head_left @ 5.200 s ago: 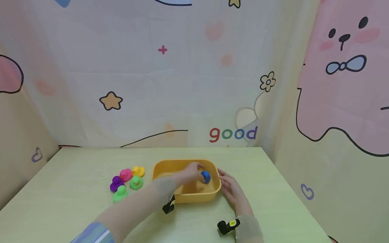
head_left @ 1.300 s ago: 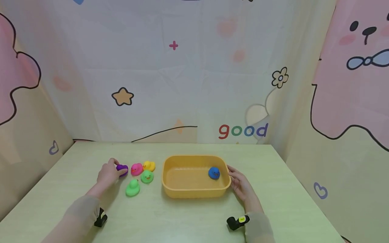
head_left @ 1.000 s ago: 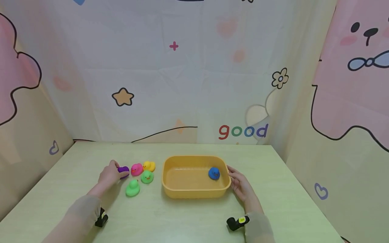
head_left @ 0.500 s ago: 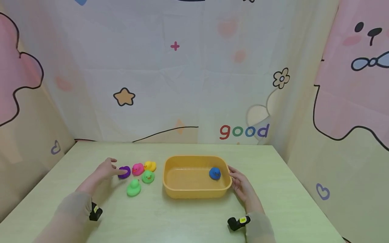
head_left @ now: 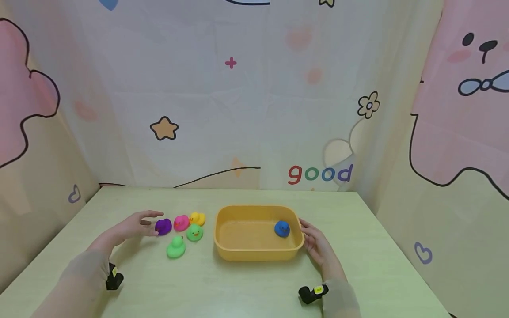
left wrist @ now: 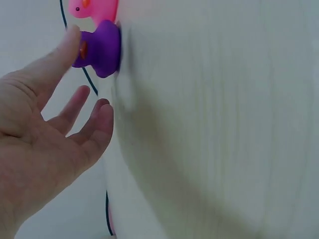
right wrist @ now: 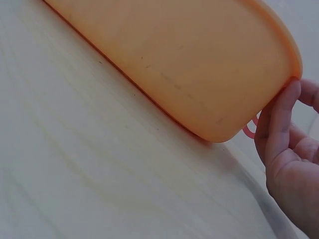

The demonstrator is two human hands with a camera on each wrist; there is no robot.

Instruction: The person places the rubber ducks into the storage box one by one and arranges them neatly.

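Note:
My left hand (head_left: 133, 227) is spread at the left, its fingers apart around the near side of a purple rubber duck (head_left: 163, 226). In the left wrist view the thumb overlaps the front of that purple duck (left wrist: 103, 49), and nothing is gripped. Against the right end of a yellow plastic basin (head_left: 254, 254) rests my right hand (head_left: 319, 247), fingers relaxed. The right wrist view has its fingertips (right wrist: 294, 89) right at the basin's rim. Inside the basin, toward the right, sits a blue rubber duck (head_left: 282, 229).
Beside the purple duck are a pink duck (head_left: 181, 222), a yellow duck (head_left: 197, 218) and a green duck (head_left: 195, 232). Another green duck (head_left: 176, 247) sits nearer the front. Printed cloth (head_left: 254, 110) walls the table (head_left: 222, 291) at the back and sides.
My left hand set the purple duck down close to the pink one, then loosened its fingers and drew back left. Earlier it was at the blue duck inside the basin. The right hand stayed put.

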